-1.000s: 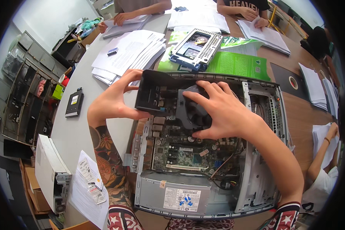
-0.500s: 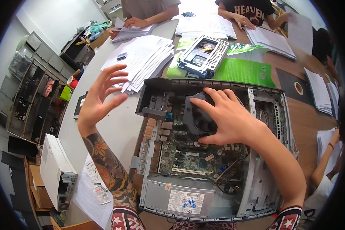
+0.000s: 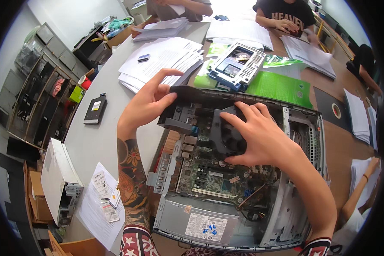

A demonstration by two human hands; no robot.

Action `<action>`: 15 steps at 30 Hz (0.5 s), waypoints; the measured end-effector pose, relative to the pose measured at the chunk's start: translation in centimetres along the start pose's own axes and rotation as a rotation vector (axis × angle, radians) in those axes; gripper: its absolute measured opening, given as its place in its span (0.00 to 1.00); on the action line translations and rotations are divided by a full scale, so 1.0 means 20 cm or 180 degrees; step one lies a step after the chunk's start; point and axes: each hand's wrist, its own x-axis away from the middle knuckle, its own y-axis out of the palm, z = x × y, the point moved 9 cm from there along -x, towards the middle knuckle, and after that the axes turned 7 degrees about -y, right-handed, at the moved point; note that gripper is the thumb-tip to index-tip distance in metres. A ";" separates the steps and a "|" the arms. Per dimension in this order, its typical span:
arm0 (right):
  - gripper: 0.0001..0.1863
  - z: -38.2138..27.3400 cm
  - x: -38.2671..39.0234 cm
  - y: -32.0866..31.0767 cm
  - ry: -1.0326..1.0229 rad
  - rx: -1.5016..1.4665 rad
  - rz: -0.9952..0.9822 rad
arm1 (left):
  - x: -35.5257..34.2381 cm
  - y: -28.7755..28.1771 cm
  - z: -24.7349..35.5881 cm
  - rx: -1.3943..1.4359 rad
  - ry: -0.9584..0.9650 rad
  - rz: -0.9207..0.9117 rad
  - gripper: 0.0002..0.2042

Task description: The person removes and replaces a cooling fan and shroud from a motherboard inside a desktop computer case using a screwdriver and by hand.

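An open computer case (image 3: 207,213) lies before me, its motherboard (image 3: 207,179) exposed above a silver power supply. My right hand (image 3: 258,136) grips a black fan housing (image 3: 221,134) inside it, thumb at the lower edge and fingers across the top. My left hand (image 3: 149,100) is at the upper-left corner beside a black plastic shroud (image 3: 179,115), thumb near its edge, index finger extended above and other fingers bent. A white metal drive cage (image 3: 251,64) rests on green packaging beyond the case.
Paper stacks (image 3: 149,68) lie on the table, with a black drive (image 3: 94,109) at left and a white computer case (image 3: 57,179) below it. Co-workers (image 3: 286,19) handle papers at the far side; another person's arm (image 3: 360,183) reaches in at right.
My left hand left the black shroud, rose open to the left, then came back right to its upper corner. My right hand stays on the fan housing.
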 end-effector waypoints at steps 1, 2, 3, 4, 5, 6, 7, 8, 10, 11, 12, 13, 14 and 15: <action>0.50 0.00 0.00 -0.01 -0.0034 0.0001 -0.0013 | 0.00 0.00 0.00 0.0010 -0.0012 0.0033 0.24; 0.50 0.00 0.00 -0.01 -0.0026 -0.0029 0.0007 | -0.01 0.01 0.00 0.0100 -0.0009 0.0051 0.23; 0.50 0.00 0.00 -0.02 -0.0017 -0.0066 0.0019 | -0.01 0.01 -0.01 0.0194 -0.0014 0.0066 0.22; 0.50 -0.01 -0.02 -0.03 0.0004 -0.0062 -0.0033 | -0.01 0.00 -0.02 0.0148 -0.0055 0.0063 0.21; 0.50 -0.01 -0.02 -0.03 -0.0023 -0.0066 -0.0053 | -0.01 -0.01 -0.02 0.0164 -0.0072 0.0088 0.21; 0.50 -0.01 -0.03 -0.03 -0.0013 -0.0079 -0.0059 | -0.01 -0.01 -0.02 0.0185 -0.0056 0.0063 0.21; 0.50 -0.01 -0.03 -0.03 -0.0002 -0.0093 -0.0064 | -0.01 -0.01 -0.03 0.0205 -0.0039 0.0039 0.20; 0.50 -0.01 -0.04 -0.03 0.0082 -0.0116 -0.0080 | -0.01 -0.02 -0.03 0.0221 -0.0047 0.0068 0.20; 0.49 -0.02 -0.04 -0.03 0.0124 -0.0112 -0.0099 | -0.02 -0.02 -0.05 0.0196 -0.0088 0.0025 0.20; 0.49 -0.01 -0.04 -0.02 0.0203 -0.0108 -0.0101 | -0.01 -0.03 -0.05 0.0204 -0.0104 0.0063 0.20; 0.48 0.00 -0.03 -0.01 0.0241 -0.0099 -0.0075 | -0.02 -0.01 -0.04 0.0154 -0.0111 0.0042 0.19; 0.48 -0.01 -0.03 -0.01 0.0233 -0.0091 -0.0097 | -0.03 0.00 -0.04 0.0103 -0.0118 0.0020 0.19; 0.48 -0.01 -0.03 -0.01 0.0249 -0.0078 -0.0098 | -0.03 0.00 -0.04 0.0087 -0.0080 0.0031 0.19; 0.48 -0.01 -0.03 -0.01 0.0254 -0.0067 -0.0095 | -0.03 0.00 -0.05 0.0104 -0.0087 0.0049 0.19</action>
